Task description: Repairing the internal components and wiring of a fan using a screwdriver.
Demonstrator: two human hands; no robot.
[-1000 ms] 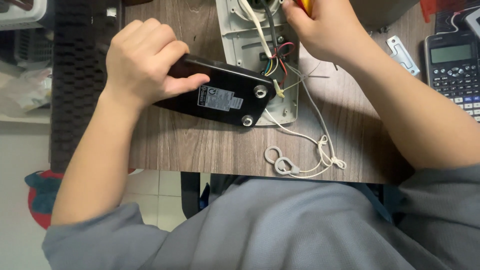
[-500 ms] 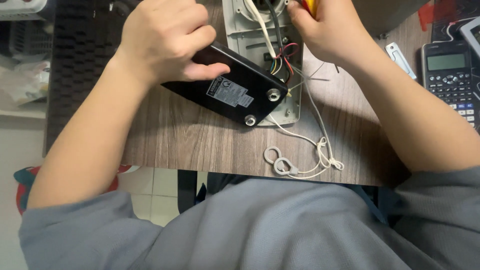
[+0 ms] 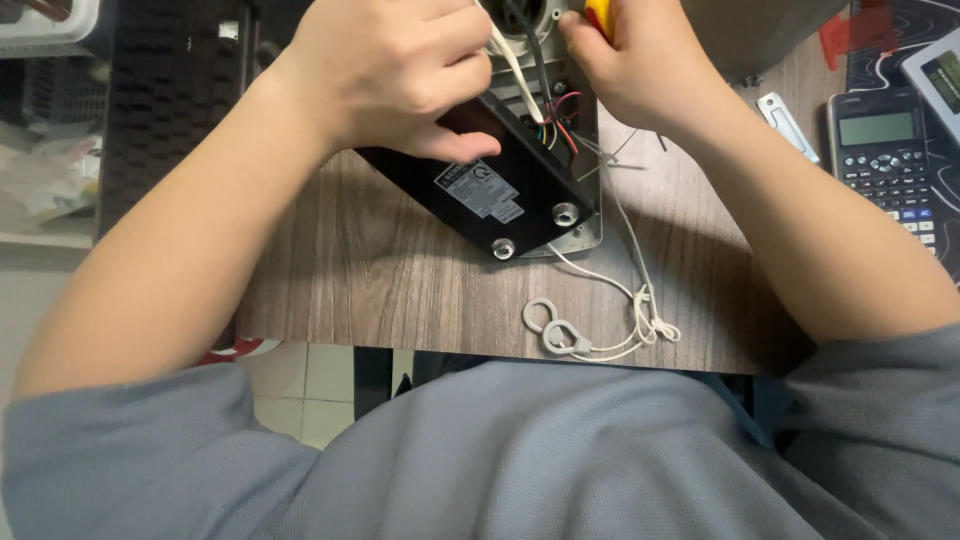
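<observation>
Hands are both working at the top edge of the wood-grain tabletop [image 3: 380, 290]. I'm seeing the left hand [image 3: 395, 75] curled over the black rectangular plastic cover [image 3: 500, 195] with its grey label, fingers bent and pinching the cream flat cable [image 3: 505, 55] that is running into the opened grey device housing [image 3: 580, 150]. Right hand [image 3: 640, 70] is gripping a yellow-handled tool [image 3: 600, 15] in a closed fist, tip hidden. Coloured wires [image 3: 560, 130] are showing between the hands. White cord with grey loop clips [image 3: 580, 335] is lying near the table's front edge; dark scientific calculator [image 3: 885, 150] is sitting off right.
</observation>
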